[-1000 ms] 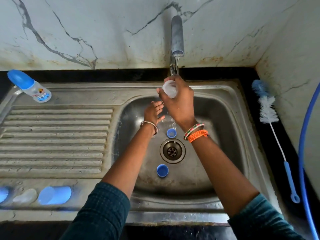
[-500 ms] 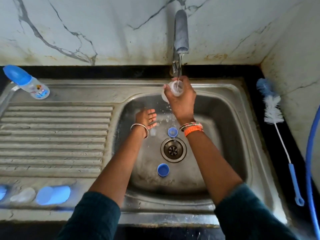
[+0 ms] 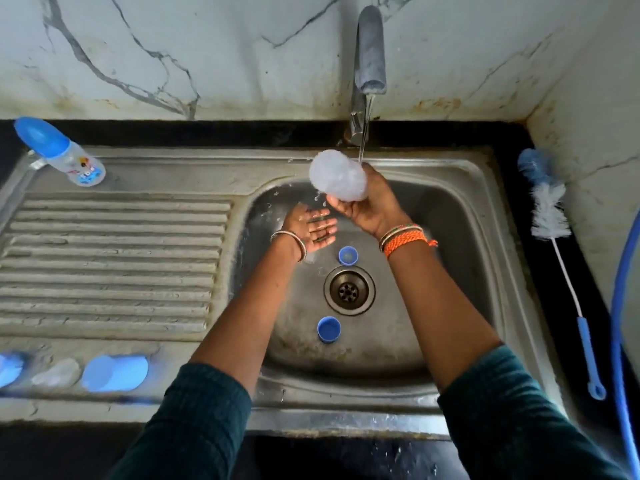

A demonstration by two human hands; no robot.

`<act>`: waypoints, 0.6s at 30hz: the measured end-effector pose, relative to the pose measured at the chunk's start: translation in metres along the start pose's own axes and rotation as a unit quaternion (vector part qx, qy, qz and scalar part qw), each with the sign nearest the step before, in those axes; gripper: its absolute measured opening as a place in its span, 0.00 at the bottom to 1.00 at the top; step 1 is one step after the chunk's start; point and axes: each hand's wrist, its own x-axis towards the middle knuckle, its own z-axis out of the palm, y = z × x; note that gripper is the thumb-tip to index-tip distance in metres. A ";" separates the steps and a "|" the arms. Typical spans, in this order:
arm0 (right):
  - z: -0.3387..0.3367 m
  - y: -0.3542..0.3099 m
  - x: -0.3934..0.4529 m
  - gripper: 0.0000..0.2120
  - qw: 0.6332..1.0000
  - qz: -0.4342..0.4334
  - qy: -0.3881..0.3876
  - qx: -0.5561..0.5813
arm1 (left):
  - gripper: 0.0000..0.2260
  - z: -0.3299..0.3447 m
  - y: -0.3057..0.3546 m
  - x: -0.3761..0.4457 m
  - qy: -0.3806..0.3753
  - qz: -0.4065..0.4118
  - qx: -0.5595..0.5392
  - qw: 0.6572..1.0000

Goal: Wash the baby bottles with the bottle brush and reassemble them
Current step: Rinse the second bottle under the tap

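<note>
capped bottle (image 3: pixel 60 152): lies on its side at 10 o'clock on the steel rim, blue cap pointing away from the basin; it is well apart from the water, so probably parked until its turn or already done.
loose parts (image 3: pixel 114 373): a blurred blue piece and a pale clear one sit on the front ledge at 8 o'clock, likely set aside for reassembly; too blurred to name.
drainboard (image 3: pixel 114 265): ribbed, nothing on the ribs themselves.
left hand (image 3: pixel 311 228): low in the basin at about 11 o'clock of the drain, palm up, fingers straight and slightly spread, holding nothing; it seems placed to catch the runoff or to take the bottle.
clear bottle (image 3: pixel 337 174): blurred, tilted, base toward 10 o'clock, held just left of the water stream.
right hand (image 3: pixel 367 202): fingers curled round the bottle's lower end, raised under the tap (image 3: pixel 370 50) so water runs over it; a rinse, i judge.
blue rings (image 3: pixel 348 255): one just above the drain (image 3: pixel 349 289), another at its 6 o'clock, left in the sink (image 3: pixel 478 174) for washing.
bottle brush (image 3: pixel 550 209): lies at 3 o'clock on the dark counter, bristles away, untouched and within the right hand's reach.
</note>
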 end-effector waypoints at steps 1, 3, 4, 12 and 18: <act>-0.002 0.000 -0.002 0.14 0.998 0.034 -0.023 0.037 | 0.19 -0.001 0.001 -0.001 -0.003 0.001 0.003 1.000; -0.004 0.002 -0.001 0.14 0.996 0.054 -0.038 0.064 | 0.17 -0.002 0.006 -0.004 -0.008 0.008 -0.005 1.000; -0.005 0.003 0.001 0.14 0.995 0.059 -0.036 0.073 | 0.17 -0.002 0.008 -0.007 -0.014 0.009 -0.015 1.000; -0.007 -0.001 0.004 0.09 0.979 0.024 0.051 -0.198 | 0.19 -0.002 0.022 -0.024 -0.041 0.000 -0.040 0.998; -0.008 0.003 -0.002 0.12 0.910 -0.190 0.078 -0.360 | 0.13 0.008 0.002 -0.019 -0.092 0.003 -0.116 0.989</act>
